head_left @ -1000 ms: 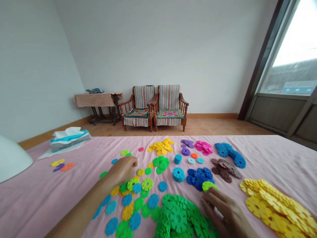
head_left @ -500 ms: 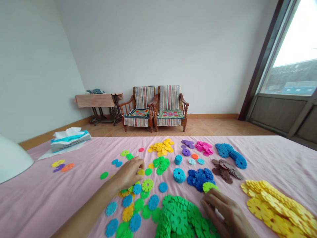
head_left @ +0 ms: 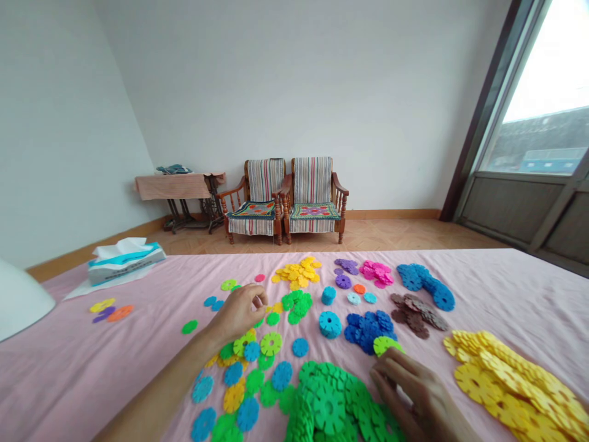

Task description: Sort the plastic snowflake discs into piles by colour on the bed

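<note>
My right hand (head_left: 414, 383) is closed on a lime-green notched plastic disc (head_left: 386, 345), beside a big green disc pile (head_left: 327, 405). Dark blue discs (head_left: 368, 331) lie just beyond it. My left hand (head_left: 242, 310) hovers low over the scattered discs, its fingers curled in a pinch; what sits between the fingertips is hidden. Close to those fingertips are a green disc (head_left: 273, 318) and a yellow-orange disc (head_left: 277, 307). Under and in front of the left wrist spread blue discs (head_left: 281, 376), another lime disc (head_left: 271, 344) and an orange-yellow disc (head_left: 234, 396).
Sorted piles of yellow (head_left: 297, 272), pink (head_left: 376, 274), brown (head_left: 418, 313) and blue discs (head_left: 426, 285) dot the pink cloth. A long yellow pile (head_left: 510, 380) lies at right. A tissue box (head_left: 126, 263) stands at left. Two armchairs (head_left: 313, 196) are beyond the table.
My left hand has lifted slightly, and the yellowish disc by its fingertips no longer shows. My right hand keeps the lime-green disc in nearly the same spot. The view has shifted slightly.
</note>
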A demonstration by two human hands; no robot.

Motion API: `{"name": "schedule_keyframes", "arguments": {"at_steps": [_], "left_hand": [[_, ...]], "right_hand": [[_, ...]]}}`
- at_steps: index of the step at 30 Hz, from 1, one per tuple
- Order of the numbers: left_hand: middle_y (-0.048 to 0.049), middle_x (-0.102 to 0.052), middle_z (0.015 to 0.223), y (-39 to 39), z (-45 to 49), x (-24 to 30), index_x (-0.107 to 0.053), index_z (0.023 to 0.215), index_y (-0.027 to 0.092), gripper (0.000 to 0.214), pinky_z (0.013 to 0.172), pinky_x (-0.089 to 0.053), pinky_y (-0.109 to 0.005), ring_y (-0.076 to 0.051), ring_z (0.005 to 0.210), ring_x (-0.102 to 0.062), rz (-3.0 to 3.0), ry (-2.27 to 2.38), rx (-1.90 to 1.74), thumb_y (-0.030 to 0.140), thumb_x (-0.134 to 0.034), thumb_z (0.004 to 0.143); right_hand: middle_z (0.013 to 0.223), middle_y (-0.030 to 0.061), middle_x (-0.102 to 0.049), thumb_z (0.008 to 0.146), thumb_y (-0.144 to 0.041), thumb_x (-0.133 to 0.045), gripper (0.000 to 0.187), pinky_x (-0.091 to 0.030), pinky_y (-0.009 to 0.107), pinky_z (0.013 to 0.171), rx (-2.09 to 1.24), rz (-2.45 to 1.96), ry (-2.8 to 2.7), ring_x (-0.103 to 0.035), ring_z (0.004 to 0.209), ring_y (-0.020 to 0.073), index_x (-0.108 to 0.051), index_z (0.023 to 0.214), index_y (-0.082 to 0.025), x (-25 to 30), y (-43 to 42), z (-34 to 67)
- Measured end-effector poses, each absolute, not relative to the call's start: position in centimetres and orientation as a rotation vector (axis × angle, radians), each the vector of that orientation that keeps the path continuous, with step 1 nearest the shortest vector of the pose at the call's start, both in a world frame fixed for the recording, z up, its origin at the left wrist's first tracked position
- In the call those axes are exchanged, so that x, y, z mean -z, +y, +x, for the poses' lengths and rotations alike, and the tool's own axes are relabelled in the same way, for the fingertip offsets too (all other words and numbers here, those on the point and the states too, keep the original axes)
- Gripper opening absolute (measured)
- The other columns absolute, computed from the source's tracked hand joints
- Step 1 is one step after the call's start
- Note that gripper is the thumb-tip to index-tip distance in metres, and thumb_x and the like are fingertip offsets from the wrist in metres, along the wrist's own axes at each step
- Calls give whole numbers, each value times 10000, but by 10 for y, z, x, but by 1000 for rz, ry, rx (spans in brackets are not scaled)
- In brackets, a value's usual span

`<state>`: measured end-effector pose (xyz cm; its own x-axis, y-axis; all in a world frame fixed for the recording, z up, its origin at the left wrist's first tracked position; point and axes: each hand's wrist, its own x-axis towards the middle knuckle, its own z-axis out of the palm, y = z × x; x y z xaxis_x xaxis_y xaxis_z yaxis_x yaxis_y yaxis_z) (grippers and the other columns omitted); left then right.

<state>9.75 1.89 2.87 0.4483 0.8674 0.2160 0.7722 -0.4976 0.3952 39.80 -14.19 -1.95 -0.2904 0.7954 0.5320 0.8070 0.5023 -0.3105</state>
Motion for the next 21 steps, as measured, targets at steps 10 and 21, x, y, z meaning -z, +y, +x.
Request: {"name": "schedule_keyframes", "arguments": {"at_steps": [10,21], "left_hand": [[-17,-659,800,26,94,-19,-669,809,175,148,676,-435,-244,-166,739,-596,2448,1350,-433,224,-591,693],[22,-556,714,12,101,-19,-536,753,195,161,621,-382,-222,-150,702,-537,2497,1376,-437,127,-550,608]], "right_hand": [[736,22,-611,964,-259,-380,279,-489,205,607,-59,-1325,-2112,-611,660,120,-579,775,-217,21,-141,398],[761,28,-620,964,-253,-383,262,-496,205,622,-20,-1311,-2112,-622,678,121,-584,799,-216,20,-141,398]]}}
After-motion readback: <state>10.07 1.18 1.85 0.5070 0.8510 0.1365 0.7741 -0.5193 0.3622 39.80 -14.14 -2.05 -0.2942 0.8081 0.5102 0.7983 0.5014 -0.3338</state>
